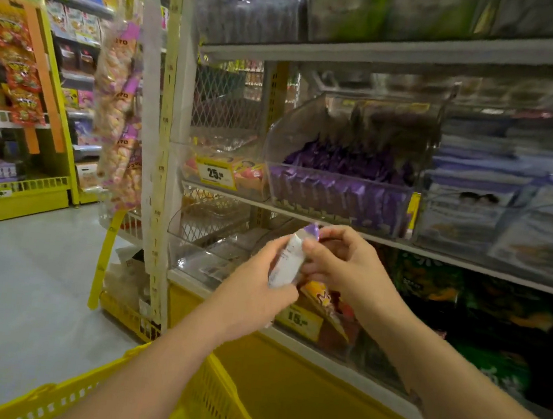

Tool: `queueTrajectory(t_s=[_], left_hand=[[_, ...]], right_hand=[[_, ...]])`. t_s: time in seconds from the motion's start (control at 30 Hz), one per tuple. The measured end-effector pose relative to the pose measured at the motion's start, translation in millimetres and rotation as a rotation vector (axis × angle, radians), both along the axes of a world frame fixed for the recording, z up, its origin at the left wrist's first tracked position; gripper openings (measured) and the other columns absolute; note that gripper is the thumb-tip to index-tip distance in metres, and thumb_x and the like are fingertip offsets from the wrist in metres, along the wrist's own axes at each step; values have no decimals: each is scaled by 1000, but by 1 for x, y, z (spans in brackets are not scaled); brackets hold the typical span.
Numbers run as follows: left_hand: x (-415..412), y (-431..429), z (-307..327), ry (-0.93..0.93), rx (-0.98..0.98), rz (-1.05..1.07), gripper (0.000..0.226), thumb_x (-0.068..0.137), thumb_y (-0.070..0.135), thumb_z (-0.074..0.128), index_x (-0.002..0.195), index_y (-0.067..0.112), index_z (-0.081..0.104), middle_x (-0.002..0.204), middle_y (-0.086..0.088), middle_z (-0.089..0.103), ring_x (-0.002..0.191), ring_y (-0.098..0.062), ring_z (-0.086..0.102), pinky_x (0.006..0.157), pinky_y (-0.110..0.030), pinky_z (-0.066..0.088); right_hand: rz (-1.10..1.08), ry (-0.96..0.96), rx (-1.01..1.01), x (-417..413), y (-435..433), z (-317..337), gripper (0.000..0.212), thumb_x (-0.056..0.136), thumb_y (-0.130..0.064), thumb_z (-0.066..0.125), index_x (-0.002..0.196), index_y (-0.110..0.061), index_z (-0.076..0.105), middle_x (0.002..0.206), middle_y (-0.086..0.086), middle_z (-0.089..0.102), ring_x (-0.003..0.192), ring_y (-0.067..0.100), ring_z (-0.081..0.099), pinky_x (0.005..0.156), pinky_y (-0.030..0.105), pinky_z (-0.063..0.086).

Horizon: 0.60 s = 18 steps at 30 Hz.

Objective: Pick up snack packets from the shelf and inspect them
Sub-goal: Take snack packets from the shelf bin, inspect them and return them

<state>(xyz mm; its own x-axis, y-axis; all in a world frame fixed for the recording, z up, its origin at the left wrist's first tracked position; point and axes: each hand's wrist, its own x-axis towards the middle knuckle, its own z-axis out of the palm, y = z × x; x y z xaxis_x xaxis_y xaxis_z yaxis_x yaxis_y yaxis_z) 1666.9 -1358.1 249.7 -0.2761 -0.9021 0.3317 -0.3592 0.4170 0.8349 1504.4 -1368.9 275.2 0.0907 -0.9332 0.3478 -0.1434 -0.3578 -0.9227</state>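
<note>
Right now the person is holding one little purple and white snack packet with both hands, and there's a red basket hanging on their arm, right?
Almost. The basket is yellow, not red, as the head view shows. The rest holds: the left hand and the right hand both hold one little purple and white snack packet, and the basket hangs on the left arm.

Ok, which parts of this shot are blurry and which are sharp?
Head view: the right-side shelf packs are smeared by motion blur; the small white-and-purple snack packet and yellow plastic basket stay fairly sharp; wide-angle distortion bends the shelf edges.
</note>
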Motion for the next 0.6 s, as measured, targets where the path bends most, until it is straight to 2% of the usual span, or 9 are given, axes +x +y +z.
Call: queueTrajectory(t_s=[0.03,0.1,0.2,0.27,0.33,0.4,0.47,0.53,0.6], left_hand=[[-6,1,8,40,13,-29,58,74,26,54,111,69,43,109,5,64,82,-14,61,65,-27,48],[-17,2,21,118,31,-100,52,80,16,57,113,57,52,104,-1,68,81,-15,60,68,-28,47],[-35,4,43,174,35,-249,45,91,2,58,120,37,55,89,14,73,72,-1,62,63,-14,47],[-49,6,62,167,3,-330,39,94,7,58,123,34,55,82,19,70,66,2,57,61,-13,45],[-68,9,82,139,-53,-360,33,95,15,59,121,35,57,79,21,67,64,3,54,60,-12,44],[-84,9,94,108,-94,-341,27,94,22,61,117,35,60,80,21,68,64,3,57,60,-12,46],[-98,5,104,83,-134,-312,23,93,26,63,113,35,61,93,19,72,79,1,67,68,-15,53],[-111,-3,112,35,-205,-260,20,91,36,64,111,35,63,103,16,72,93,-1,68,80,-25,56],[-120,-16,117,-59,-332,-146,24,87,50,62,107,37,63,99,20,71,94,6,64,87,-32,55]], right_hand=[[-2,78,-34,-11,4,9,28,81,-38,72,103,-25,61,94,1,72,76,9,70,71,26,59],[-71,284,-140,-32,14,28,41,72,-53,72,105,-34,60,99,-8,67,84,5,67,72,21,57],[-209,493,-280,-68,25,60,67,62,-63,72,121,-38,51,116,-13,55,105,3,56,84,22,49],[-167,538,-258,-91,35,85,72,60,-66,71,124,-40,50,119,-19,58,105,-3,57,81,19,50],[-44,507,-205,-116,45,107,46,66,-56,74,107,-40,61,104,-15,71,91,0,68,74,24,58],[-3,567,-189,-129,50,123,22,76,-38,76,96,-33,68,91,-7,75,82,9,71,70,28,59],[-111,709,-260,-141,52,136,23,77,-37,75,95,-23,69,85,1,74,78,16,70,67,36,55],[-242,828,-371,-156,55,149,25,78,-39,72,93,-20,69,81,3,71,74,18,66,67,43,52],[-340,826,-483,-171,57,160,14,80,-36,71,86,-24,67,72,-2,68,63,7,61,58,28,49]])
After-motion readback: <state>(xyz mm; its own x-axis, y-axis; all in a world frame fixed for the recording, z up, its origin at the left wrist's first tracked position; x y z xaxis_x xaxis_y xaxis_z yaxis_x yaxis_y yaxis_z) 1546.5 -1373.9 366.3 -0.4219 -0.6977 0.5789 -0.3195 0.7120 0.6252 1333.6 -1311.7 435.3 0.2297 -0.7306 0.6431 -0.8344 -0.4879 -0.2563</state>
